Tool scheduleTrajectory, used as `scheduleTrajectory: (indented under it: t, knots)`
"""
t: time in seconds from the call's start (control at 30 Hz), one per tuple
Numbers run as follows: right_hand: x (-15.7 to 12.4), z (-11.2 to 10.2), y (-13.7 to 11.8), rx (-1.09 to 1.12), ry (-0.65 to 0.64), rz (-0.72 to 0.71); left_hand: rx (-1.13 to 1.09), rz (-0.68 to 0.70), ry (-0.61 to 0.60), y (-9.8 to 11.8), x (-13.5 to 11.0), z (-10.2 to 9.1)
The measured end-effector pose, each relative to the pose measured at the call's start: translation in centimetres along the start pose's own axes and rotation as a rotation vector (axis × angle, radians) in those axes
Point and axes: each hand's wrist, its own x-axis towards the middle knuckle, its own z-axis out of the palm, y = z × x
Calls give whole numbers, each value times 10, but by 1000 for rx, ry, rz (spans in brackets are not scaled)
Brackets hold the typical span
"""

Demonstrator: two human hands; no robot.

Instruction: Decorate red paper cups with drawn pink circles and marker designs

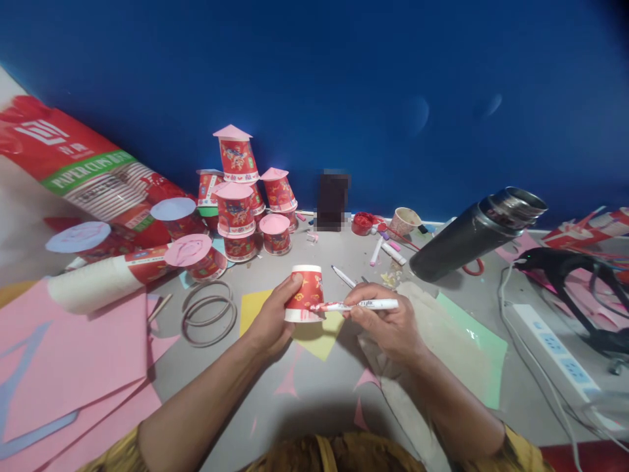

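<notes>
My left hand (276,313) grips a red paper cup (308,287) from its left side. The cup is upside down, with its white rim band at the bottom and its base on top. In my right hand (382,321) is a white acrylic marker (374,304), held level and pinched between the fingers. The marker's red tip touches the lower part of the cup, where red marks show on the white band. Beneath the hands lie a yellow paper sheet (255,309) and pink paper scraps (289,379).
Decorated cups with pink paper roofs (236,210) stand stacked at the back left. A bag of paper cups (93,170), pink sheets (73,367) and metal rings (209,314) lie left. At right are a dark flask (457,242), a power strip (555,354) and loose markers (393,252).
</notes>
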Motion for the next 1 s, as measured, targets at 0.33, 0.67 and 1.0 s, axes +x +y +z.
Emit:
scheduleTrajectory:
  t: [0.33,0.67,1.0]
  knots:
    - [-2,-1,5,31,0,55,15,-8,11,0,0,1]
    - [-1,-3,5,48,-21,76,44,-1,44,0,1,0]
    - [0,-3,4,63,43,41,39,11,45,1,1,0]
